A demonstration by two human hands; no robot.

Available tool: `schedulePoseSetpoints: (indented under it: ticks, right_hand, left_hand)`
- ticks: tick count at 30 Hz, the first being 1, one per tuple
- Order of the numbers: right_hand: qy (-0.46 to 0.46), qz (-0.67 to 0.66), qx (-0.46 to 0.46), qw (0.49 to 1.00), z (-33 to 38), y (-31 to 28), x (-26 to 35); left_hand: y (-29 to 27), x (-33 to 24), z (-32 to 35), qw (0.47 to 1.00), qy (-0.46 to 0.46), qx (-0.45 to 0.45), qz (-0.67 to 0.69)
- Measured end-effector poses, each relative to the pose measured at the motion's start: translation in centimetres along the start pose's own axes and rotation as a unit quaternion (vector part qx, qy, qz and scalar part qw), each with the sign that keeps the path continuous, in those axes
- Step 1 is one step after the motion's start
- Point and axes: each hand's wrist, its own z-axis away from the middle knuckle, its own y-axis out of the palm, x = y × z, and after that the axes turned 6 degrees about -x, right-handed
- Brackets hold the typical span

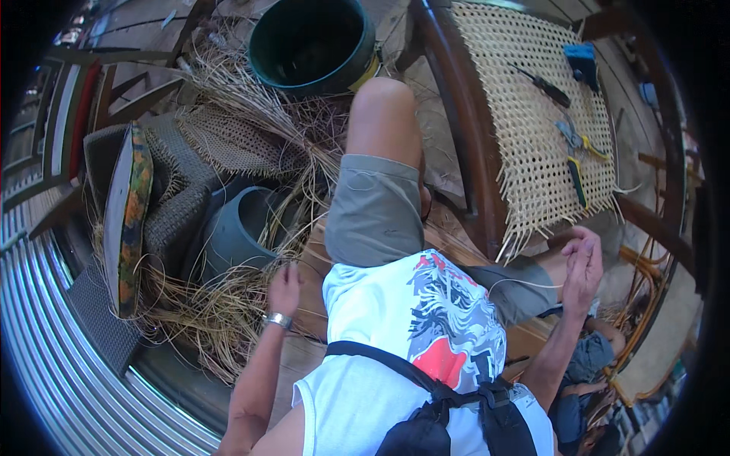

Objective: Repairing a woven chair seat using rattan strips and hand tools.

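Observation:
My left hand (284, 289), with a metal bracelet at the wrist, reaches down into a heap of loose cane strands (220, 304) beside a grey tub (236, 235); its fingers curl around a few strands. My right hand (582, 266) is raised near the frayed edge of a woven cane chair seat (532, 114), its fingers pinched on a thin pale cane strand (525, 284) that runs back toward my lap. My knee in grey shorts sits between the two hands.
A dark green bucket (315, 42) stands at the top. Pliers (572, 137) and other small tools lie on the woven seat. A dark wooden chair frame (464, 129) borders the seat. A corrugated metal sheet (53, 342) curves along the left, next to a wicker piece (171, 197).

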Motion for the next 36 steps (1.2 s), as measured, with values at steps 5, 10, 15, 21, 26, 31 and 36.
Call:
schedulePoseSetpoints:
  ticks: [5, 10, 15, 21, 26, 31, 36]
  right_hand:
    - [0.021, 0.035, 0.065, 0.997, 3.5, 3.1, 0.6]
    - [-0.013, 0.077, 0.084, 0.993, 5.3, 3.6, 0.5]
    - [0.039, 0.076, 0.017, 0.996, 5.9, 1.5, -0.2]
    - [0.044, 0.125, -0.045, 0.99, 8.2, -4.3, -4.1]
    - [0.153, 0.167, -0.121, 0.966, 10.8, -9.6, -6.0]
    - [0.208, 0.187, -0.322, 0.904, 14.8, -13.6, -5.6]
    - [0.195, 0.104, -0.458, 0.861, 20.1, -10.7, -5.4]
  left_hand:
    - [6.5, 5.5, 5.3, 0.998, -0.011, -0.011, -0.067]
    - [10.5, 7.3, 8.0, 0.987, -0.078, 0.138, -0.016]
    - [10.2, 6.9, 7.6, 0.984, -0.052, 0.164, -0.047]
    - [7.2, 5.9, 4.9, 0.98, -0.022, 0.183, -0.07]
    - [2.8, 3.6, 2.6, 0.973, -0.026, 0.213, -0.084]
    - [-2.2, -1.4, -1.2, 0.946, -0.036, 0.293, -0.134]
    - [-6.2, -13.6, -4.0, 0.893, -0.036, 0.392, -0.217]
